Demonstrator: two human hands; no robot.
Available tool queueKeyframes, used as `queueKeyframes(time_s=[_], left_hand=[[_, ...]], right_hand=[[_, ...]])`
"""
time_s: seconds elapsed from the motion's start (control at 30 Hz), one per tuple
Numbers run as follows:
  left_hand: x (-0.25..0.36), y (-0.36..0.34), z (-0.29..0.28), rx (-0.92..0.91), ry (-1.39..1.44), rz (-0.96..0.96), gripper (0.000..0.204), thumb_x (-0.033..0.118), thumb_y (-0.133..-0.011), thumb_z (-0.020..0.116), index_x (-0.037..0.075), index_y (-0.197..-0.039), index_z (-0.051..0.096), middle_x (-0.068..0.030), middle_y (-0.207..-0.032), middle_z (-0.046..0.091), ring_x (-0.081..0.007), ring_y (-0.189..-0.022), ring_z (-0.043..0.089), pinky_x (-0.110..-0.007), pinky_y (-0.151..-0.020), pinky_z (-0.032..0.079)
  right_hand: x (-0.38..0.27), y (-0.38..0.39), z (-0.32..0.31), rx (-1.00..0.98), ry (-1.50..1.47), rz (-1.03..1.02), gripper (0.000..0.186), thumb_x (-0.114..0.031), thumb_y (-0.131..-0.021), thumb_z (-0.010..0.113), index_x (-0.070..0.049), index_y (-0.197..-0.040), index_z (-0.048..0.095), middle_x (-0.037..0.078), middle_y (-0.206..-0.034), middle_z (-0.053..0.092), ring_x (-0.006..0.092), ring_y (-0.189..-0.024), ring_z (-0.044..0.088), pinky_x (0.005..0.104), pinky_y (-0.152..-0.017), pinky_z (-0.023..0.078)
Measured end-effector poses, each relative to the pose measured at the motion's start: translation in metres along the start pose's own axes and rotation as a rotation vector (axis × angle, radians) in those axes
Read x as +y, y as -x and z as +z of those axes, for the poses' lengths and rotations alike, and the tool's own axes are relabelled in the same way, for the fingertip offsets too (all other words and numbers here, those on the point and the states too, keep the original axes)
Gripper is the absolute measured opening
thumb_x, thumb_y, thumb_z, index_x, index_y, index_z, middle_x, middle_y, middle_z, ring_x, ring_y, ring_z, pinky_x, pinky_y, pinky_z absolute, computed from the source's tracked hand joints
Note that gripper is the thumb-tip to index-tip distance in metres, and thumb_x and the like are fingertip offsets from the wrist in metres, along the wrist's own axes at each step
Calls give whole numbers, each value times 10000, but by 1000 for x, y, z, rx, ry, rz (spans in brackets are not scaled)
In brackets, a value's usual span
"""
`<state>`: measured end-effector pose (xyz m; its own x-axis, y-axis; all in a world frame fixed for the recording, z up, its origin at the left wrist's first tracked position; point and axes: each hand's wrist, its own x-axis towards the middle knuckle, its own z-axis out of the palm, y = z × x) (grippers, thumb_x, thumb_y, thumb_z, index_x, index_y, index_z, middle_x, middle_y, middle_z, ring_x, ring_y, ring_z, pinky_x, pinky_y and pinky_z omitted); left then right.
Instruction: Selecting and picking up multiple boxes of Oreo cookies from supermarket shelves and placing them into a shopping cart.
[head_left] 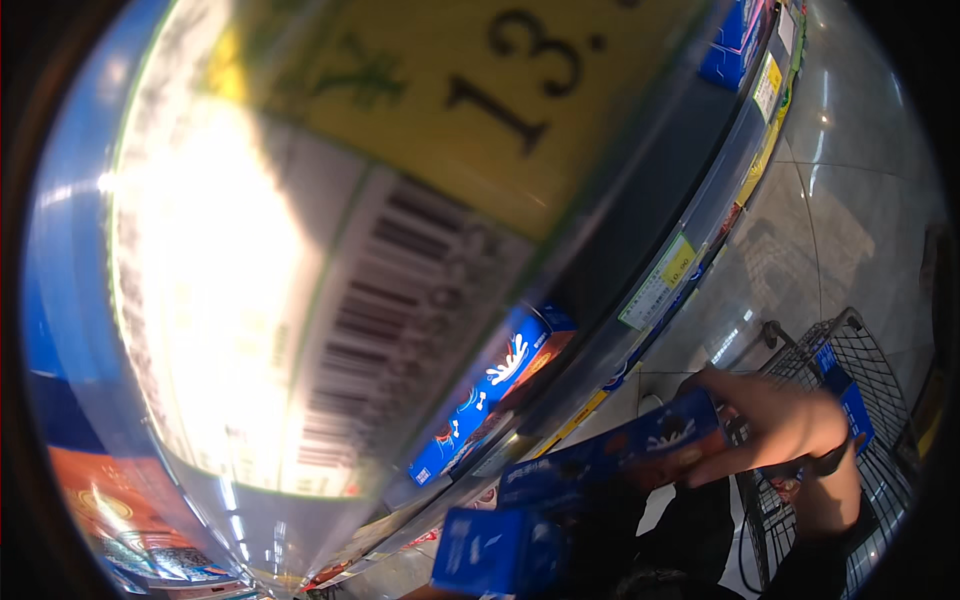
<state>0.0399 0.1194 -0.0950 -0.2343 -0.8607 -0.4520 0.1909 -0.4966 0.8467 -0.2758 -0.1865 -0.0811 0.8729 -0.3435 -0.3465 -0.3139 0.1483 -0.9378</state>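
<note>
My right hand (785, 425) reaches in from the lower right, a dark band around its wrist. Its fingers grip the end of a long blue box (665, 435) with a white design and a brown picture. Below and left of that, a second blue box (485, 552) shows one end near the lower edge; what supports it is hidden. I cannot make out my left hand. On the shelf beside the held box lies a similar blue box (480, 395).
A large, blurred yellow and white price tag (340, 210) fills the upper left, very close. The shelf edge (690, 215) curves down with smaller tags. A wire shopping cart (870, 365) with a blue package (855, 410) in it stands at right on the grey floor (800, 240).
</note>
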Motion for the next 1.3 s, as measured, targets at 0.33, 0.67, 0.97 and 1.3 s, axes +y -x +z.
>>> queueKeyframes(time_s=[0.33, 0.67, 0.97, 1.3], left_hand=[[3, 29, 7, 52, -36, 19, 936, 270, -685, 926, -6, -1459, 477, -137, -1481, 480, -237, -1308, 497, -390, -1075, 386], [-3, 36, 9, 133, -65, 24, 967, 302, -677, 940, -19, -1462, 475, -147, -1468, 493, -238, -1274, 524, -387, -1038, 422], [-12, 23, 18, 105, -104, 38, 996, 331, -669, 951, -31, -1464, 473, -157, -1456, 504, -239, -1243, 548, -383, -1005, 455], [-10, 16, 38, 104, -212, 30, 743, 306, -601, 955, -29, -1197, 663, -67, -1116, 676, -96, -876, 634, -236, -694, 505]], right_hand=[[-140, -208, -58, 289, 793, -488, 697, -559, -859, 729, -72, -1345, 615, 164, -1190, 702, 316, -1029, 693, 404, -889, 569], [-145, -236, -32, 150, 663, -560, 675, -430, -832, 800, -94, -1382, 598, 184, -1238, 691, 327, -1087, 698, 437, -903, 581], [-115, -155, -19, 552, 38, -946, 621, -154, -654, 867, 63, -1169, 596, 247, -954, 693, 355, -895, 704, 392, -798, 550], [-117, -115, -2, 653, -17, -1089, 520, -89, -679, 839, 51, -1096, 563, 235, -989, 648, 407, -923, 658, 418, -789, 531]])
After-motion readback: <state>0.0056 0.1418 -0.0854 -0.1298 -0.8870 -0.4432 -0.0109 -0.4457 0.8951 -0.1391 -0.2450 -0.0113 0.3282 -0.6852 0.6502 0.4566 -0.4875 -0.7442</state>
